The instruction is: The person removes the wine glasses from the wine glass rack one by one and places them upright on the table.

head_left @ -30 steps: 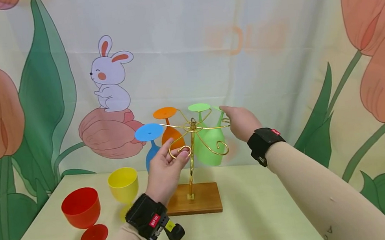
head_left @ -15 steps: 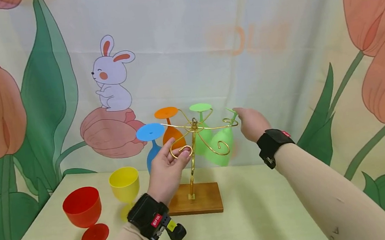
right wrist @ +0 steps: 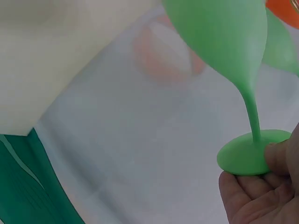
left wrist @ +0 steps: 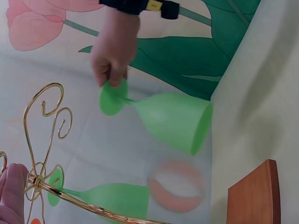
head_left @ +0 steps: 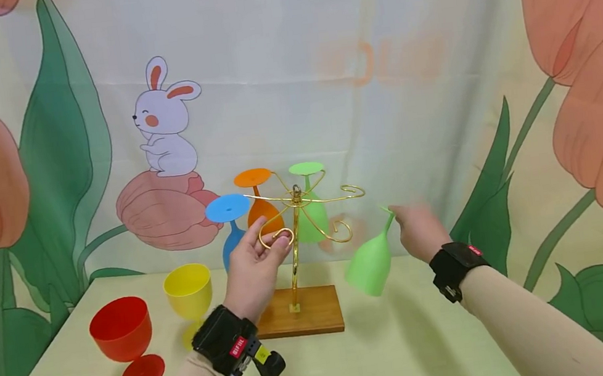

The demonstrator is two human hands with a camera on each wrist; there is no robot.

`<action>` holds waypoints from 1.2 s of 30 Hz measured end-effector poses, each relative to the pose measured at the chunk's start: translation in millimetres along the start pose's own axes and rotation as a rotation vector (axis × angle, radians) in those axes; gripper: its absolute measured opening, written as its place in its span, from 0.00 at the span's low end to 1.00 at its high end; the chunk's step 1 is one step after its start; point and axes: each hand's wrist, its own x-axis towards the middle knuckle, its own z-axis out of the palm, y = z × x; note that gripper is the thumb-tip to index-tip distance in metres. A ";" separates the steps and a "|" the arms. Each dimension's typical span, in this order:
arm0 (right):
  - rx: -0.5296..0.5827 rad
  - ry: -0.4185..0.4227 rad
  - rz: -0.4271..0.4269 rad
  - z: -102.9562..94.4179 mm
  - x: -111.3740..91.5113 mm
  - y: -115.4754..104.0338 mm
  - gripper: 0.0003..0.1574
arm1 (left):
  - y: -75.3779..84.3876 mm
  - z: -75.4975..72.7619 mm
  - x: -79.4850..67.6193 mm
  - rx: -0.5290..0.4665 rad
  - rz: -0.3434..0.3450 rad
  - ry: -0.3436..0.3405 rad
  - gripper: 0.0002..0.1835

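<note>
- Right hand (head_left: 422, 231): grip closed on the foot of the light green goblet (head_left: 371, 264), thumb on one face and fingers on the other, as the right wrist view confirms.
- Position of that goblet: in the air above the desk (head_left: 387, 352), right of the gold wire rack (head_left: 296, 257) and apart from it; mouth downward, tilted, its rim toward the rack side.
- Left hand (head_left: 253, 280): grip pinching one curled front hook of the rack between thumb and fingers.
- Rack: spiral hooks radiate from a twisted post fixed to a wooden base (head_left: 316, 313), which rests on the desk.
- Hung upside down by their feet on the rack: blue goblet (head_left: 227, 208), orange goblet (head_left: 266, 217) and second green goblet (head_left: 313, 221).
- Standing upright on the desk, left of the rack: yellow goblet (head_left: 187, 293), partly hidden by the left wrist, and red goblet (head_left: 123, 338).
- Behind: a cloth backdrop (head_left: 268, 92) printed with tulips and a rabbit.
</note>
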 end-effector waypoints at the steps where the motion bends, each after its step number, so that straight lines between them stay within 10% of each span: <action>1: -0.004 -0.002 -0.006 3.8 -4.9 0.7 0.20 | 0.1 -0.4 0.0 0.001 0.000 -0.001 0.36; 13: 0.155 -0.073 0.065 54.8 -65.2 -1.4 0.16 | -1.3 0.0 0.2 -0.018 0.000 -0.011 0.37; 32: 0.769 -0.296 0.426 118.8 -109.1 -17.6 0.16 | -1.8 -0.6 -1.9 -0.078 0.020 -0.058 0.43; 36: 0.912 -0.350 0.532 120.8 -111.3 -21.9 0.20 | -12.8 -3.2 -17.7 0.078 0.102 -0.093 0.51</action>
